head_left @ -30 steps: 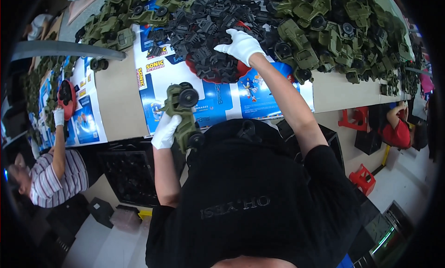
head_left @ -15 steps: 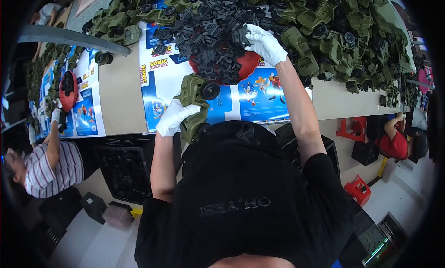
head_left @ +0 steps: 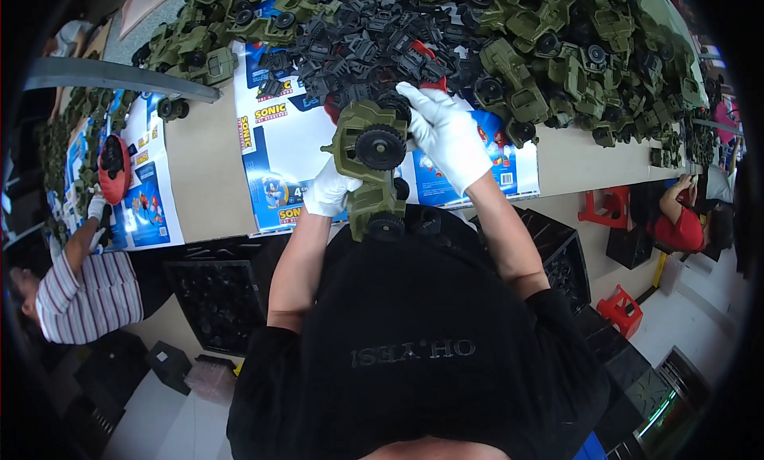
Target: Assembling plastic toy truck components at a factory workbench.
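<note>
Two gloved hands carry the work at this moment. Left hand (head_left: 328, 191), in a white glove, is clenched on the side of an olive-green toy truck (head_left: 372, 167), which is held up off the table (head_left: 203, 153), close to the person's chest. Right hand (head_left: 447, 134), also gloved, is closed over the upper end of the same truck, beside a black wheel (head_left: 380, 148) on its upturned face. Beyond the hands lies a heap of black plastic parts (head_left: 374, 42), flanked by piles of finished green trucks (head_left: 557, 62). Printed blue cardboard sheets (head_left: 278, 153) lie flat on the table beneath.

Assessment: the truck appears to be moulded hard plastic, light and stiff, unlikely to deform under a firm hold. Glove fabric may slide on the smooth shell. Wheels turn and give poor purchase; the body sides offer the sounder hold. Small projecting parts could snap if levered. A co-worker's hand (head_left: 97, 209) is at the far left, well apart.
</note>
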{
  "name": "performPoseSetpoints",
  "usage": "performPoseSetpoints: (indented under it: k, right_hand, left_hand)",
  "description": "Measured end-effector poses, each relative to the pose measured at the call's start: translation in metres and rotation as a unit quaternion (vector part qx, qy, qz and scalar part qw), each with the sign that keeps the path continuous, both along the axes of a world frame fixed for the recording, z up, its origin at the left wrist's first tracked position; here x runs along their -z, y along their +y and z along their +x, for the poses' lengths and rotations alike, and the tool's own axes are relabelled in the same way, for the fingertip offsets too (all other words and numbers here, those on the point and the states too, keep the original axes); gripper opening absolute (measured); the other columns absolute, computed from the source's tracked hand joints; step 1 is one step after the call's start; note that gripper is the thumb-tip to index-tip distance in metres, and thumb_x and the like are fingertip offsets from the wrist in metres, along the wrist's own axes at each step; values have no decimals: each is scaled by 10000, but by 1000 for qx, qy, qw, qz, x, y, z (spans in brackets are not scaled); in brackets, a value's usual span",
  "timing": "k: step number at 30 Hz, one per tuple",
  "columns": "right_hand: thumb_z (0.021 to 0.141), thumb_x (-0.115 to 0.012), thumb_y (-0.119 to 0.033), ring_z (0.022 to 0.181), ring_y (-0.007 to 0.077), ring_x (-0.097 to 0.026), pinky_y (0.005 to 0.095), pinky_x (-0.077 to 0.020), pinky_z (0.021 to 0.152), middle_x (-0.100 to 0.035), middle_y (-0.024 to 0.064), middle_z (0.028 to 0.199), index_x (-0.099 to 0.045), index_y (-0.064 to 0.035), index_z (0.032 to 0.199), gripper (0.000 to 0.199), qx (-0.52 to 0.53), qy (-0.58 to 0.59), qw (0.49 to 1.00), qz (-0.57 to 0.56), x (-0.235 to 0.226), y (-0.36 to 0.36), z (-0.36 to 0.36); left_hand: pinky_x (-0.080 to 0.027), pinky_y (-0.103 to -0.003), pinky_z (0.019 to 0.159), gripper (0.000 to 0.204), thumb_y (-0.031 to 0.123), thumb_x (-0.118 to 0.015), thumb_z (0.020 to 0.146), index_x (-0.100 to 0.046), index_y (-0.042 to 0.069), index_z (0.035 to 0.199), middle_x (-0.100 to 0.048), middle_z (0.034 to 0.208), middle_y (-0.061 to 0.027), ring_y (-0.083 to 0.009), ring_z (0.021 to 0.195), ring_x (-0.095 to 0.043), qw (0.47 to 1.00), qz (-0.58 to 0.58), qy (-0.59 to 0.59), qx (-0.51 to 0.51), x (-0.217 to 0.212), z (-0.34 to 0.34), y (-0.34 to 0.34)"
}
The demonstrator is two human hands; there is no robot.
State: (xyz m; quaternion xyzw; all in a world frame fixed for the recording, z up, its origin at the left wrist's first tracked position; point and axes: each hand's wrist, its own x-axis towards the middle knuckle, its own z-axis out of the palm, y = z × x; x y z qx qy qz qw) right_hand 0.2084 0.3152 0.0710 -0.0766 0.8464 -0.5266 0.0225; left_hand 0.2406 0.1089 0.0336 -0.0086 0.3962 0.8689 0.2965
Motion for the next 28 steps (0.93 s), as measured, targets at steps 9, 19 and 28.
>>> performPoseSetpoints:
  k: [9, 19, 28]
  right_hand:
    - [842, -700, -122, 1169, 223, -552, 322, -428, 995, -519, 125, 1354, -288, -91, 1488, 767, -113, -128, 963, -207, 9, 4, 13]
    - [877, -662, -220, 780, 94, -551, 244, -471, 777, -654, 122, 1040, -338, 13, 1448, 696, -72, -106, 935, -330, -32, 63, -1]
    - [961, -551, -371, 703, 74, -437, 225, -379, 712, -545, -28, 732, -447, -71, 1417, 555, -145, -228, 942, -197, -58, 82, 3]
  left_hand:
    - [-459, -319, 962, 971, 150, -913, 442, -501, 36, 1314, -624, 1194, -58, -170, 1082, -591, 995, -42, 15, 92, -16, 3, -1]
    - [-472, -319, 933, 786, 131, -887, 623, -507, 2, 1299, -640, 1160, -63, -155, 1051, -598, 970, -199, 66, 121, -82, -2, 0]
    - [-477, -299, 895, 723, 333, -819, 746, -516, -53, 1276, -670, 1093, -127, -167, 974, -630, 918, -320, 76, 223, -118, -6, 29]
